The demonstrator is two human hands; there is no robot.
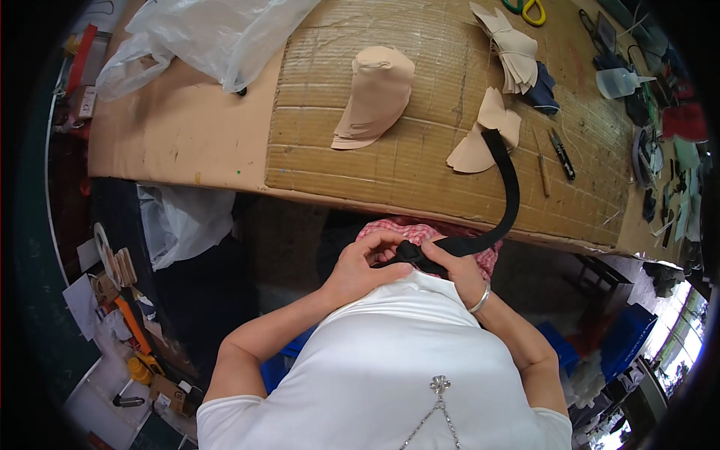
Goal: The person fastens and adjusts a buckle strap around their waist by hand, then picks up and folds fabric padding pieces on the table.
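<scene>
A long black strap (511,187) runs from the work table down to my lap, where its near end bunches into a dark folded clump (407,253). My left hand (366,264) pinches this clump from the left, thumb and fingers closed around it. On the other side, my right hand (457,271) grips the strap, thumb lying on top. Whether the clump is a knot or a buckle is too dark to tell. The strap's far end rests on fanned beige cut pieces (480,142). Beneath my hands lies red-and-white checked cloth (382,228).
On the cardboard-covered table (315,161) stands a beige stack (379,90); a tied bundle (514,52) lies farther right. Near it are an awl (543,169), a black pen-like tool (561,155), a squeeze bottle (619,84) and scissors (534,11). A plastic bag (217,37) covers the back left.
</scene>
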